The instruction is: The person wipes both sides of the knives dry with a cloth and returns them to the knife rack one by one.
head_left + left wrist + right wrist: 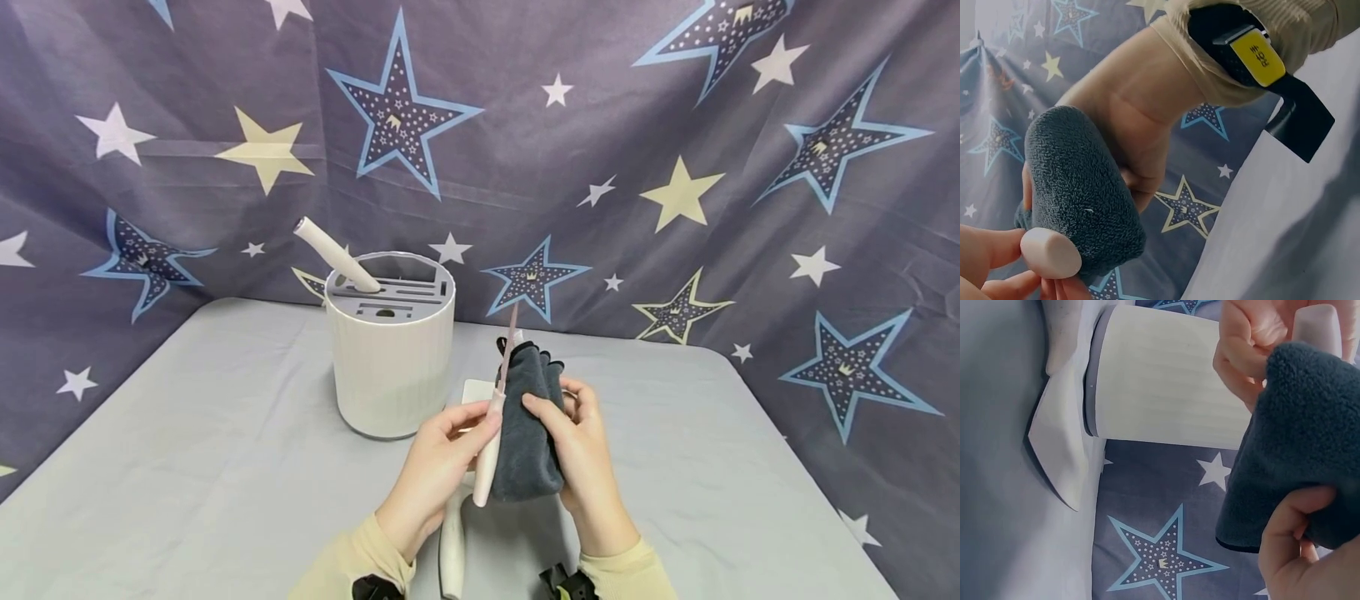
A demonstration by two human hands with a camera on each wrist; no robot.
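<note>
A slim knife (487, 465) with a white handle and a pinkish blade points up and away in the head view. My left hand (429, 467) pinches its handle between thumb and fingers. A folded dark grey cloth (527, 454) with black edging lies right beside the blade, hiding part of it. My right hand (588, 454) grips this cloth from the right, thumb on the near face. The left wrist view shows the rounded butt of the knife handle (1052, 253) against the cloth (1079, 181).
A round white knife block (392, 383) with a grey slotted top stands to the left, one white-handled utensil (337, 257) leaning in it. Below my hands lies another white-handled knife (452, 546), its broad pale blade (1060, 437) flat on the table. A starry curtain (480, 167) hangs behind.
</note>
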